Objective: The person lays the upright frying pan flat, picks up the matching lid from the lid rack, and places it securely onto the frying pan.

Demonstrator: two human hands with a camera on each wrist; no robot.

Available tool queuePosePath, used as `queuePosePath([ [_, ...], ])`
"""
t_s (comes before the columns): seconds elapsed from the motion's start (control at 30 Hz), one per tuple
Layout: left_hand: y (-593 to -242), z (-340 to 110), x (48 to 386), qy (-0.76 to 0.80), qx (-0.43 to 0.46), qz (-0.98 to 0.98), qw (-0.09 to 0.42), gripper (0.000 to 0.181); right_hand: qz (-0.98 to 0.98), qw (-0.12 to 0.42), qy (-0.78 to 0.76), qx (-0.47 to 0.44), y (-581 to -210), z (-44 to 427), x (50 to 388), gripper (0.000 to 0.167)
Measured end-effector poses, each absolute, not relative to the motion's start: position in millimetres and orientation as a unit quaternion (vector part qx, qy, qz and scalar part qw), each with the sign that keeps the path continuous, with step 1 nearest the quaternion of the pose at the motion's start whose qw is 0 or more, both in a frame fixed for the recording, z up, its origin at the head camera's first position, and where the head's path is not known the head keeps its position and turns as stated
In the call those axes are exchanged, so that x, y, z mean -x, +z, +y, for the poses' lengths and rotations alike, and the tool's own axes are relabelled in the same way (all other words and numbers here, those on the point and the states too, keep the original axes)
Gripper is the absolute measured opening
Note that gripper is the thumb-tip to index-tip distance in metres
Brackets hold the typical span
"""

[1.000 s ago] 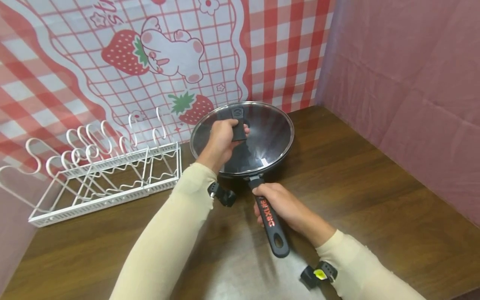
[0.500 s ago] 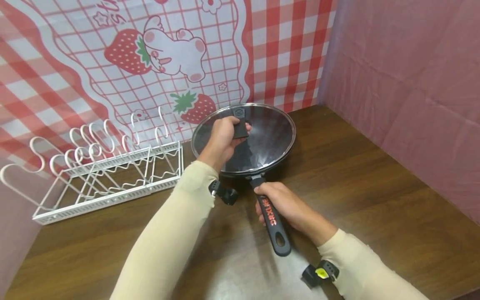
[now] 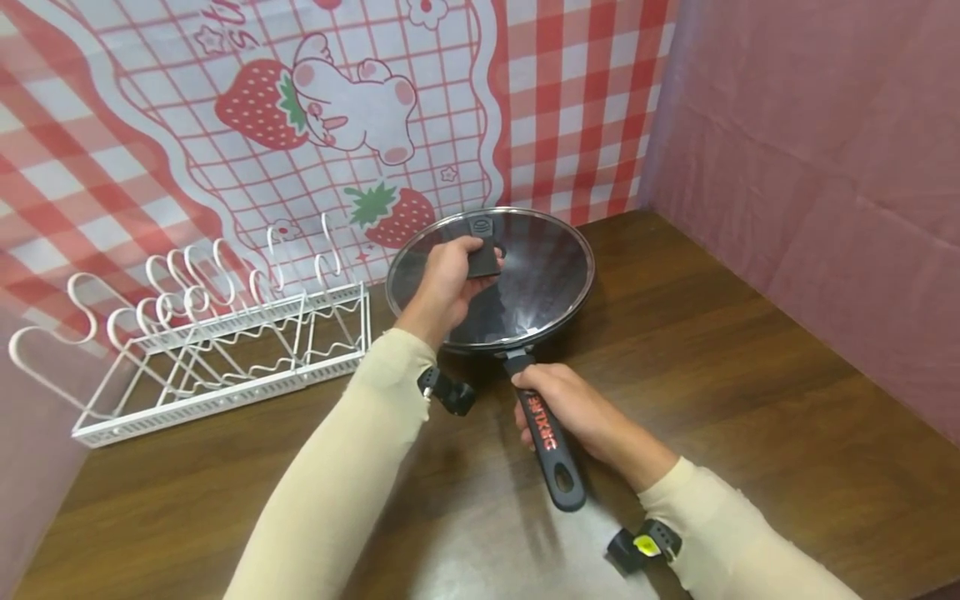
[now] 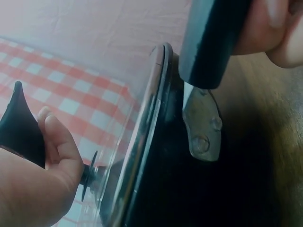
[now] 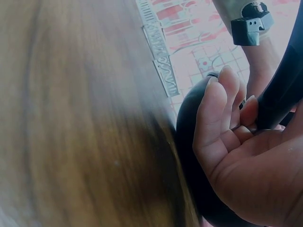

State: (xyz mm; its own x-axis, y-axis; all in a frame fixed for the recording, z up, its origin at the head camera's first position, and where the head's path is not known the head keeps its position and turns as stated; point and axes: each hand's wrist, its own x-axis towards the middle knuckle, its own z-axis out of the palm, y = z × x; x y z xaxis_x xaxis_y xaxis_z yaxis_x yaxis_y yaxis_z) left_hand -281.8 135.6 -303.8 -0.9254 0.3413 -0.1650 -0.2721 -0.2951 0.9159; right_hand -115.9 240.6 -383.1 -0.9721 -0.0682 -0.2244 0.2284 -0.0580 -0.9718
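Note:
A black frying pan (image 4: 175,189) with a clear glass lid (image 3: 543,279) on it is at the back of the wooden table. My left hand (image 3: 448,279) grips the lid's flat black knob (image 3: 483,260), its thumb on the near side and fingers curled behind. Below it, my right hand (image 3: 566,408) holds the pan's long black handle (image 3: 561,475), marked with red letters, close to the metal joint. The left wrist view shows the lid's rim lying along the pan's edge. Whether the pan's base touches the table cannot be told.
To the left stands a white wire rack (image 3: 225,358) with several curved uprights. A checked strawberry cloth (image 3: 585,108) hangs right behind the pan, and a pink cloth (image 3: 810,167) walls the right side. The wooden table (image 3: 720,375) runs between them.
The whole head view has drifted slightly, so everything appears a little further right. Both hands keep their grips on the lid knob and the pan handle.

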Motion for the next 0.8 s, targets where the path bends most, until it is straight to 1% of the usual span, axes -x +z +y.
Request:
queuePosePath([
  [0.37, -312, 129, 283, 0.792, -0.049, 0.576, 0.196, 0.028, 0.682, 0.102, -0.723, -0.049, -383, 241, 117, 0.033],
  [0.67, -311, 118, 283, 0.755, -0.088, 0.616, 0.207, 0.038, 0.676, 0.103, -0.728, -0.048, -383, 240, 117, 0.034],
  [0.8, -311, 112, 283, 0.738, -0.099, 0.637, 0.198, 0.032, 0.675, 0.104, -0.728, -0.053, -383, 241, 117, 0.034],
])
